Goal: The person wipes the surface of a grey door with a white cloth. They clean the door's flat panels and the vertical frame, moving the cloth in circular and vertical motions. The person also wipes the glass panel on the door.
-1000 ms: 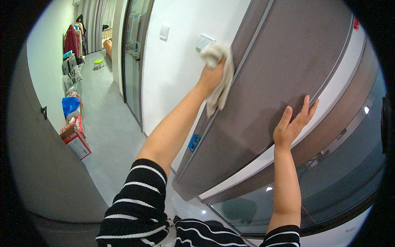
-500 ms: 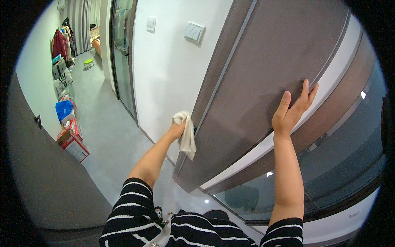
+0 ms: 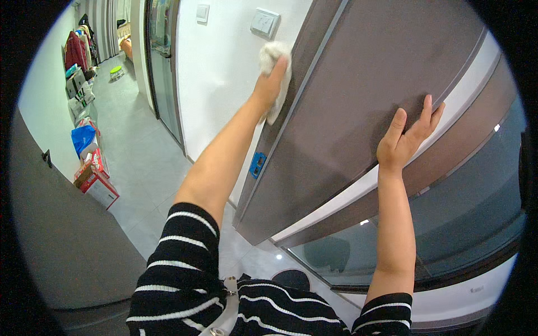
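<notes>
A cream-white cloth (image 3: 276, 56) is bunched in my left hand (image 3: 270, 87), its loose end hanging down. The cloth lies against the brown door frame (image 3: 302, 61), just below the wall switch. My right hand (image 3: 404, 140) is spread at the outer edge of the brown door (image 3: 347, 106), thumb and palm toward its face and fingertips by the edge. Lower on the frame a blue strike-plate recess (image 3: 258, 164) shows.
White switches (image 3: 265, 23) sit on the wall. A glass door (image 3: 162, 67) stands beyond. Boxes (image 3: 100, 187) and bags line the hallway's left wall, near a green stool (image 3: 116, 71). Another dark door (image 3: 67, 224) is at left; a dark glass panel (image 3: 448, 235) at right.
My left hand with the cloth has moved up along the door frame, uncovering the blue recess. My right hand stays at the door edge; the view has shifted slightly.
</notes>
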`<move>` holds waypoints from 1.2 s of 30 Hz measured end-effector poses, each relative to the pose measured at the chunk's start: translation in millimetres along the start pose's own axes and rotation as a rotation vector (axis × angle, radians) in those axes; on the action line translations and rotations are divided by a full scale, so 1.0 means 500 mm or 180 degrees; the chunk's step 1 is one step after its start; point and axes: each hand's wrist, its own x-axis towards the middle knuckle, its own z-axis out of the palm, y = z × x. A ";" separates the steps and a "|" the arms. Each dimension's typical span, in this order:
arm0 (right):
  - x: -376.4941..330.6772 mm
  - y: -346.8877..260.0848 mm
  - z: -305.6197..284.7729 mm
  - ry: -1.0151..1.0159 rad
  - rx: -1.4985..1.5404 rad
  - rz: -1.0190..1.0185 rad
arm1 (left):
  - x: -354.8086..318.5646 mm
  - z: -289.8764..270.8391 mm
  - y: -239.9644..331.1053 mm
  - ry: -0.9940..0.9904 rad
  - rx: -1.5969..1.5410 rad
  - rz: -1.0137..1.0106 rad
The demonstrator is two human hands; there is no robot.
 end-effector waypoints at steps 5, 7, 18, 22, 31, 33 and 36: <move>-0.005 0.012 -0.002 -0.0024 -0.0072 0.0083 | -0.178 -0.052 -0.161 0.0664 0.1266 0.1188; -0.004 0.012 -0.009 -0.0035 -0.0078 0.0057 | -0.179 -0.013 -0.108 0.0520 0.0911 0.2216; -0.002 0.020 0.004 0.0173 -0.0868 -0.0774 | -0.150 0.128 -0.043 0.0051 0.1883 0.2475; -0.011 -0.019 -0.003 -0.1046 -0.1844 -0.1243 | -0.333 0.069 -0.160 -0.0921 0.2957 0.2228; -0.043 -0.036 0.002 -0.1204 -0.1264 -0.1805 | -0.074 0.129 0.106 0.0499 0.2779 0.3114; -0.044 -0.037 0.003 -0.1028 -0.0998 -0.1922 | -0.042 0.162 0.173 0.0928 0.2850 0.3057; -0.050 -0.023 -0.004 -0.0677 -0.0401 -0.2045 | -0.058 0.173 0.143 0.0193 0.2957 0.2910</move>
